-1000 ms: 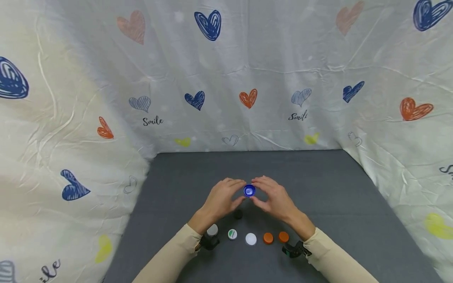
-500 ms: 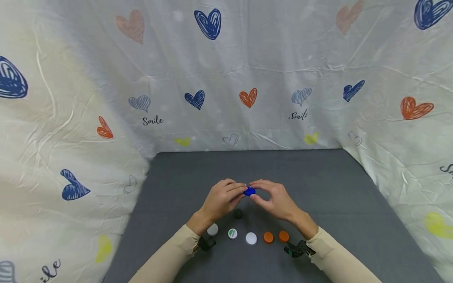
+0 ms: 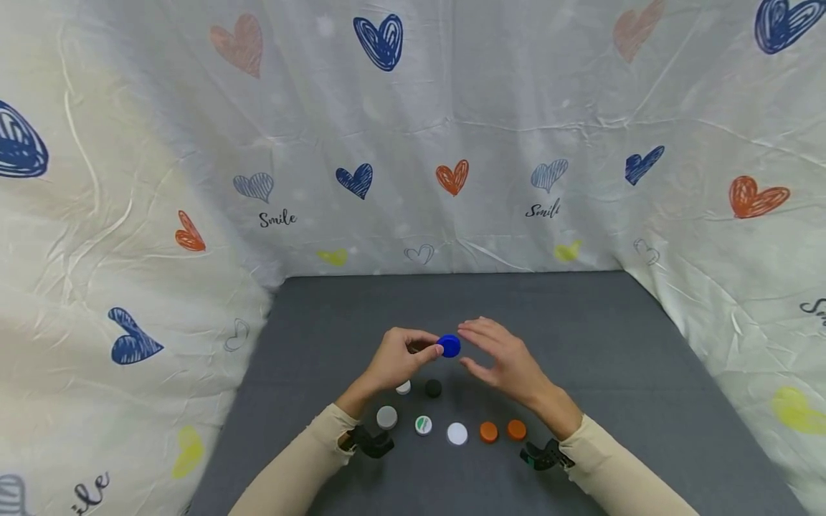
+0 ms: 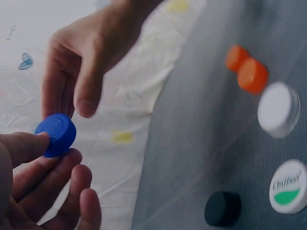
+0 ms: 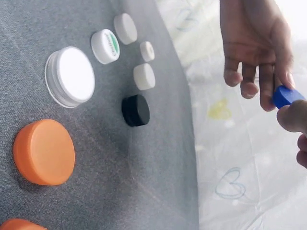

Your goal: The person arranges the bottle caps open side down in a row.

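My left hand (image 3: 395, 362) pinches a blue bottle cap (image 3: 449, 346) between thumb and fingers, raised above the dark table. In the left wrist view, the thumb lies on the near face of the blue cap (image 4: 63, 130), its round top turned to the camera, with fingers below it. Just right of the cap, my right hand (image 3: 506, 365) stands with fingers and thumb spread, a gap between them and the cap in the head view. The right wrist view has the blue cap (image 5: 284, 97) at its right edge, partly covered by the right thumb.
On the grey cloth (image 3: 581, 344) lie a black cap (image 3: 433, 388), a greyish white cap (image 3: 386, 418), a white cap with green print (image 3: 423, 425), a plain white cap (image 3: 457, 433) and two orange caps (image 3: 488, 432). Smaller white caps (image 5: 144, 76) lie beyond the black one.
The blue cap has turned from its hollow inside facing up to its closed top showing, now in the left hand's pinch. My right fingers have spread away from it. The left wrist has rotated.
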`<action>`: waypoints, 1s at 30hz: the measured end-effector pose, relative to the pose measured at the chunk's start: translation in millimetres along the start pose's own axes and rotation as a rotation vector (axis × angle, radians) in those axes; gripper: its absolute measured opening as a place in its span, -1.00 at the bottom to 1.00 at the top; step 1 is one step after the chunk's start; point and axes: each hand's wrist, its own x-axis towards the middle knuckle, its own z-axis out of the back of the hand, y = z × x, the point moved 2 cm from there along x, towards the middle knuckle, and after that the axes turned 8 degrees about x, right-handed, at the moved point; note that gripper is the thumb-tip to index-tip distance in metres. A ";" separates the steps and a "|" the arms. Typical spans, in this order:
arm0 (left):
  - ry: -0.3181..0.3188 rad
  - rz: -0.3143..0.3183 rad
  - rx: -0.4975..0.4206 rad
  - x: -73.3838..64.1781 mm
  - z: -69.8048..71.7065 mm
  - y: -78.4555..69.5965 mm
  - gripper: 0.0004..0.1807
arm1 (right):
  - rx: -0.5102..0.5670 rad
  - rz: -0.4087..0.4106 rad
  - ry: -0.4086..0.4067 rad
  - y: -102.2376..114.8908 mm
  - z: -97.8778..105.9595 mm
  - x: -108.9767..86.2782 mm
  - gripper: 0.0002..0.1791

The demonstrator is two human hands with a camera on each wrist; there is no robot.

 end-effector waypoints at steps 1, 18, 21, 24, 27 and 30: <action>0.027 0.029 -0.023 0.1 0.3 0.3 -0.80 | 0.000 0.016 0.004 0.6 -0.5 0.6 -0.31; 0.013 -0.083 0.146 -4.9 -0.4 -0.4 -0.72 | -0.009 0.006 0.039 3.3 -0.5 -3.2 -0.44; -0.070 -0.220 0.330 -7.1 -0.6 -1.3 -0.64 | -0.011 -0.019 0.031 2.2 1.9 -7.3 -0.45; -0.121 -0.320 0.451 -7.9 -3.2 -5.0 -0.57 | -0.006 -0.031 0.018 1.3 2.3 -10.3 -0.45; -0.153 -0.400 0.505 -7.5 -7.2 -9.0 -0.54 | 0.014 -0.028 -0.002 1.0 0.1 -11.4 -0.43; -0.175 -0.457 0.533 -7.0 -11.0 -13.0 -0.55 | 0.027 -0.051 0.004 2.9 -0.9 -11.9 -0.43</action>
